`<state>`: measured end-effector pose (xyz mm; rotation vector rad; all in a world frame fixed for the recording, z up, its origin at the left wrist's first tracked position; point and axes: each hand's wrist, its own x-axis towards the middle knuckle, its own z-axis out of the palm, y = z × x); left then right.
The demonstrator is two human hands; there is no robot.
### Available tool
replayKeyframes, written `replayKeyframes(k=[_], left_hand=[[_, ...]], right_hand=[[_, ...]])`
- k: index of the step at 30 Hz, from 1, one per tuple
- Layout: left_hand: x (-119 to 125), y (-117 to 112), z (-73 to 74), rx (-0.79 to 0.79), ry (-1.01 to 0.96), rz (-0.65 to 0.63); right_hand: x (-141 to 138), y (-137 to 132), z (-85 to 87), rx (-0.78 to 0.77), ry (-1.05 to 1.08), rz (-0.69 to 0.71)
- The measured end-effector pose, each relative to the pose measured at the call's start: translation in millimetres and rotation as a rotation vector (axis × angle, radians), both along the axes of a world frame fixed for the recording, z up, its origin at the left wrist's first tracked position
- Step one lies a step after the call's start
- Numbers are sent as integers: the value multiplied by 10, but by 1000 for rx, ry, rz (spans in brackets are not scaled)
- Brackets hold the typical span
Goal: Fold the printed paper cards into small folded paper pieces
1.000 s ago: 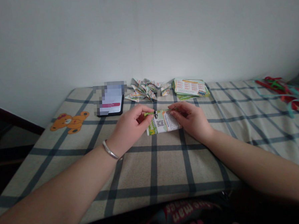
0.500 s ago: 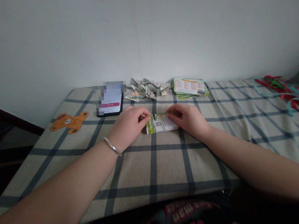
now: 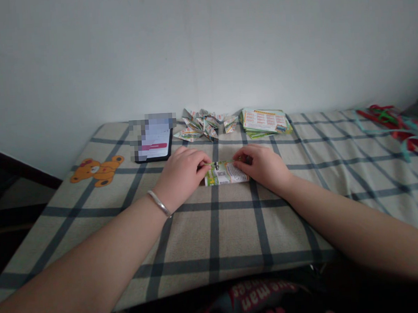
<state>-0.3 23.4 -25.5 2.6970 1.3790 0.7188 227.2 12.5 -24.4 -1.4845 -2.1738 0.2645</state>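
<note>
A printed paper sheet [image 3: 227,174], green and white with a QR code, lies on the checked tablecloth between my hands. My left hand [image 3: 187,171] pinches its upper left corner between thumb and fingers; a silver bangle circles that wrist. At the upper right edge, my right hand [image 3: 262,165] pinches the paper with thumb and forefinger. The far edge seems bent up or folded, though the fingers partly cover it. Just beyond lie several folded paper pieces [image 3: 207,126] with pointed tips, in a loose heap.
A stack of printed flyers [image 3: 265,122] rests by the wall, right of the heap. To the left lies a phone [image 3: 156,150] with its screen lit, near a bear-shaped cutout [image 3: 96,171]. Red and green ribbons [image 3: 396,125] are at the far right on the tablecloth [image 3: 234,230].
Both hands keep their pinch on the paper sheet. The sheet's near edge has shifted slightly away from me and it looks a little narrower.
</note>
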Motion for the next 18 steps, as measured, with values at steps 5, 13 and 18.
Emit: replayKeyframes(k=[5,13,18], left_hand=[[-9,0,-14,-12,14,14],[19,6,-40,60,62,-67],[29,29,-10,74,163,-205]], right_hand=[[2,-15,-1,1,-24,-15],[27,46,-49,83,-12,127],[42,96,-73,130,-70,306]])
